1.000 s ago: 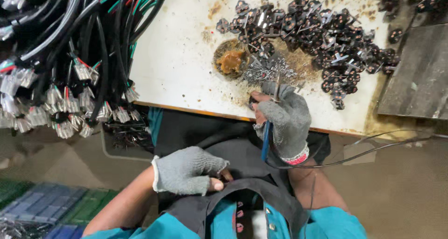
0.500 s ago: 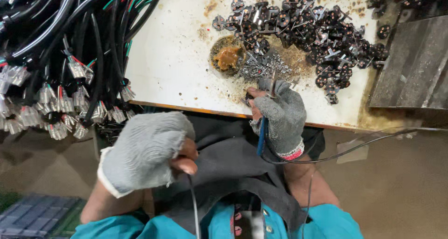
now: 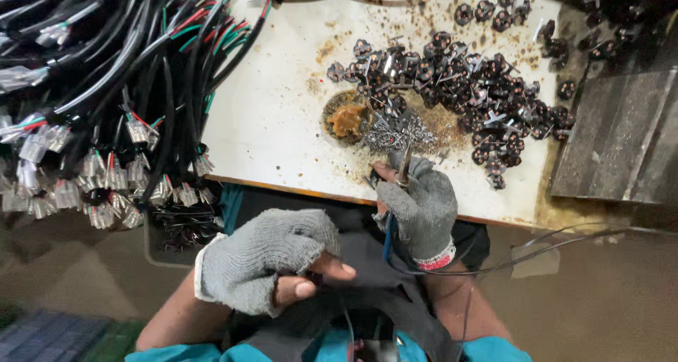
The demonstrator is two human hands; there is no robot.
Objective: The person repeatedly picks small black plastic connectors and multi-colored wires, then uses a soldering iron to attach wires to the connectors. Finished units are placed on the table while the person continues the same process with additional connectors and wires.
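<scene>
Right hand [image 3: 422,205], grey-gloved, at tabletop [image 3: 275,122] edge, fingers clamped on metal tool [image 3: 405,168] beside small flux dish [image 3: 347,119]. Left hand [image 3: 272,269] over lap, fingers pinched on thin black wire [image 3: 347,318].

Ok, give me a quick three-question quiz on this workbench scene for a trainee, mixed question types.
1. True or false: both hands wear grey knit gloves with open fingertips.
2. Multiple choice: what does the right hand hold at the table's edge? A) a slim metal-tipped tool B) a hammer C) a paint brush
3. Fill in: the small round tin of brown paste sits just left of the pile of black ___ parts.

Key: 1 true, seen on the left hand too; 2 A, the tool points toward the small metal pieces; 3 plug.
</scene>
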